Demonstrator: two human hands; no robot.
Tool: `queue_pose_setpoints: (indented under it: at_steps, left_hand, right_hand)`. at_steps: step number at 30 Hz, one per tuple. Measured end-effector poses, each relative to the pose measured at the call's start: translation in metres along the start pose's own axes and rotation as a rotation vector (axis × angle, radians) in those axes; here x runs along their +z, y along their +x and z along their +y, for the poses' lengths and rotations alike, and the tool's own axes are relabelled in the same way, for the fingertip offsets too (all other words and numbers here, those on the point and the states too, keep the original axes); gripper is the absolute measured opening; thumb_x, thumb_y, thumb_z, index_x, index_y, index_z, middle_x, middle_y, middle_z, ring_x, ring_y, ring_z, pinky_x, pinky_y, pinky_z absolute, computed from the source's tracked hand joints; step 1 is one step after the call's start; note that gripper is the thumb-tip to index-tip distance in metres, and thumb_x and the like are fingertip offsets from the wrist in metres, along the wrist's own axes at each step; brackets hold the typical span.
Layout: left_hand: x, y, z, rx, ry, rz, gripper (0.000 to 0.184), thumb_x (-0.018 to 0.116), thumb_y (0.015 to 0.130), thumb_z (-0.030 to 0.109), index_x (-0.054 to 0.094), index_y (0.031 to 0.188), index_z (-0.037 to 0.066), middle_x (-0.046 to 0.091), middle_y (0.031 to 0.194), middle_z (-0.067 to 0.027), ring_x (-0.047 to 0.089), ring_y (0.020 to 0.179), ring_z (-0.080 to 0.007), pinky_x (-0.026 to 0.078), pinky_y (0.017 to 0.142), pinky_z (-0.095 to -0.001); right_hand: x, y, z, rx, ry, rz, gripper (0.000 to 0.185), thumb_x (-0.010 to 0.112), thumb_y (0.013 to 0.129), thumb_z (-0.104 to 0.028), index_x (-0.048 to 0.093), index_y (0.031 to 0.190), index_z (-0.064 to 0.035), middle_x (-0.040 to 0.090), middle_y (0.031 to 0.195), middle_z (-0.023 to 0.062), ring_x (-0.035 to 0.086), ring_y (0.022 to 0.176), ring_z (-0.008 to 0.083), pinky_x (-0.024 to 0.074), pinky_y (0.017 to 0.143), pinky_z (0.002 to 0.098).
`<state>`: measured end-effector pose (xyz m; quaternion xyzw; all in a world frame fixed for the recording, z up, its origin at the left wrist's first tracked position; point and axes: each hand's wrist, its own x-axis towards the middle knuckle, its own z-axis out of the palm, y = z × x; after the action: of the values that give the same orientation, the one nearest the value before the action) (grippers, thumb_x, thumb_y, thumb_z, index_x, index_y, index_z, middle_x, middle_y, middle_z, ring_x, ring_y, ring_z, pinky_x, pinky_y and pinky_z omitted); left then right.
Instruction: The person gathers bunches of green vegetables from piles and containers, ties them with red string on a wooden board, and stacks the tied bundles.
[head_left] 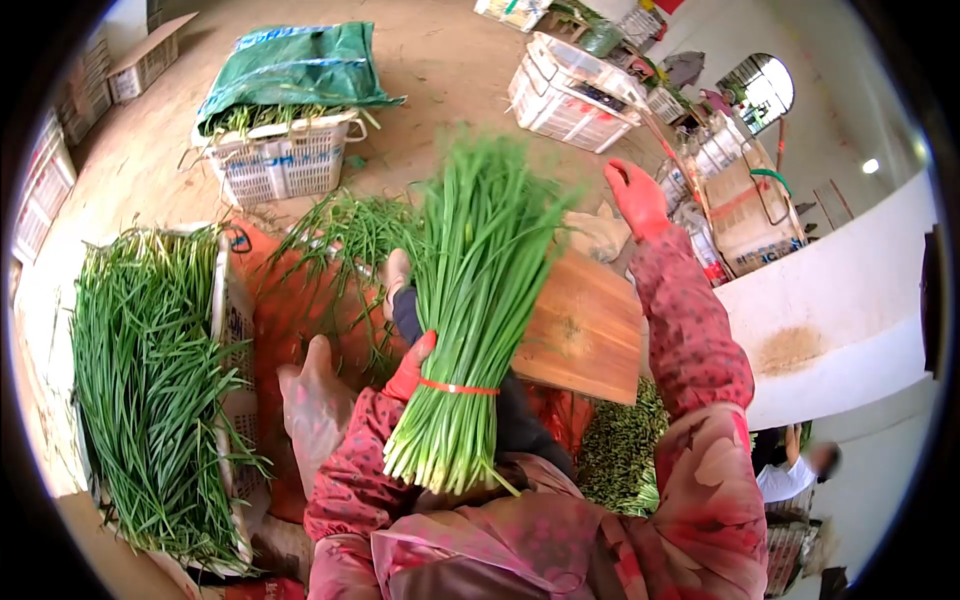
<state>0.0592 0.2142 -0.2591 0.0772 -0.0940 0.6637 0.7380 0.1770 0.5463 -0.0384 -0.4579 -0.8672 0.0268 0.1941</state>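
Note:
A big bunch of long green stalks (480, 290) stands upright in front of my body, pale ends down, with a red band (458, 387) round its lower part. My left hand (410, 368), in a red glove, grips the bunch on its left side near the band. The leafy tips are blurred. My right hand (638, 195), also red-gloved, is raised to the right of the bunch, apart from it, with its fingers bent together; whether anything small is between them I cannot make out. Beneath it lies a wooden board (585, 325).
At the left is a white crate (235, 330) full of green stalks. Loose stalks (350, 235) lie on an orange sheet (280, 290). Further off are a crate under a green cover (290, 75) and another white crate (570, 100). A person (790, 475) is at the lower right.

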Motion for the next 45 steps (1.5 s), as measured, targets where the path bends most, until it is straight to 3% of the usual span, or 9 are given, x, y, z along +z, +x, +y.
queue_pose_setpoints:
  at_steps: [9, 12, 16, 20, 21, 26, 29, 34, 45]
  left_hand:
    - [-0.019, -0.002, 0.006, -0.109, -0.029, 0.336, 0.058, 0.062, 0.086, 0.039, 0.046, 0.133, 0.008, 0.058, 0.124, -0.0120, 0.058, 0.110, -0.0257, 0.046, 0.096, -0.0440]
    - [0.007, -0.012, 0.003, -0.067, 0.209, 0.343, 0.057, 0.065, 0.085, 0.035, 0.048, 0.131, 0.005, 0.062, 0.113, -0.0094, 0.061, 0.104, -0.0230, 0.049, 0.092, -0.0390]
    - [0.011, -0.020, -0.004, -0.110, 0.053, 0.329, 0.057, 0.066, 0.084, 0.034, 0.049, 0.130, 0.005, 0.061, 0.119, -0.0109, 0.061, 0.104, -0.0243, 0.048, 0.093, -0.0399]
    - [-0.003, -0.020, -0.006, -0.061, -0.138, 0.344, 0.057, 0.063, 0.086, 0.038, 0.049, 0.131, 0.005, 0.058, 0.124, -0.0129, 0.059, 0.108, -0.0285, 0.045, 0.098, -0.0430]
    - [-0.027, -0.019, -0.010, -0.030, -0.107, 0.405, 0.070, 0.057, 0.084, 0.052, 0.044, 0.135, 0.005, 0.052, 0.131, -0.0178, 0.051, 0.118, -0.0373, 0.039, 0.099, -0.0582]
    - [-0.004, -0.012, 0.002, 0.039, 0.157, 0.211, 0.070, 0.048, 0.088, 0.058, 0.042, 0.136, 0.008, 0.052, 0.130, -0.0148, 0.053, 0.114, -0.0330, 0.044, 0.097, -0.0506]
    - [0.008, -0.009, -0.017, 0.057, 0.162, 0.418, 0.072, 0.049, 0.086, 0.061, 0.041, 0.137, 0.011, 0.050, 0.132, -0.0126, 0.051, 0.116, -0.0319, 0.043, 0.097, -0.0502]
    - [0.008, -0.015, -0.028, 0.159, 0.578, 0.775, 0.057, 0.063, 0.083, 0.038, 0.049, 0.127, 0.005, 0.061, 0.115, -0.0126, 0.060, 0.102, -0.0316, 0.048, 0.092, -0.0470]
    - [0.045, -0.006, -0.046, 0.116, 0.602, 0.428, 0.073, 0.072, 0.077, 0.035, 0.042, 0.133, -0.001, 0.056, 0.122, -0.0106, 0.057, 0.109, -0.0221, 0.044, 0.096, -0.0353]
  right_hand:
    - [0.081, -0.143, -0.179, -1.273, 0.285, -0.462, 0.024, 0.056, 0.088, -0.032, 0.066, 0.101, -0.0144, 0.066, 0.088, 0.0076, 0.063, 0.086, 0.0258, 0.0499, 0.080, 0.0396]
    - [0.117, -0.089, -0.183, -1.120, -0.578, -0.722, 0.023, 0.056, 0.087, -0.036, 0.068, 0.091, -0.0172, 0.066, 0.076, 0.0062, 0.065, 0.072, 0.0236, 0.0506, 0.065, 0.0360]
    - [0.062, 0.020, -0.092, -0.021, -0.546, -0.524, 0.051, 0.048, 0.081, -0.059, 0.070, 0.108, -0.0210, 0.071, 0.089, 0.0052, 0.066, 0.088, 0.0216, 0.0485, 0.082, 0.0370]
    - [0.007, -0.007, 0.013, 0.058, -0.108, -0.256, 0.056, 0.056, 0.084, -0.054, 0.065, 0.115, -0.0085, 0.070, 0.091, 0.0105, 0.065, 0.087, 0.0187, 0.0490, 0.081, 0.0318]
    - [0.001, -0.035, 0.014, 0.149, 0.108, -0.417, 0.056, 0.057, 0.085, -0.052, 0.063, 0.117, -0.0068, 0.069, 0.095, 0.0112, 0.065, 0.088, 0.0190, 0.0493, 0.081, 0.0320]
    - [0.034, -0.192, -0.048, 0.425, 0.816, -1.028, 0.062, 0.058, 0.087, -0.052, 0.051, 0.132, -0.0091, 0.061, 0.118, 0.0139, 0.063, 0.099, 0.0241, 0.0514, 0.081, 0.0349]
    - [0.105, -0.232, -0.064, 0.012, 1.092, -0.671, 0.069, 0.063, 0.082, -0.053, 0.054, 0.126, -0.0008, 0.062, 0.116, 0.0143, 0.057, 0.105, 0.0238, 0.0497, 0.085, 0.0376]
    - [0.042, -0.229, -0.048, 0.496, 1.066, -0.485, 0.034, 0.064, 0.086, -0.027, 0.064, 0.104, 0.0010, 0.068, 0.096, 0.0094, 0.064, 0.082, 0.0161, 0.0514, 0.074, 0.0290]
    - [0.028, -0.247, -0.094, -0.108, 0.555, -0.195, 0.017, 0.064, 0.086, -0.022, 0.067, 0.097, -0.0102, 0.066, 0.075, 0.0089, 0.066, 0.064, 0.0197, 0.0514, 0.056, 0.0307]
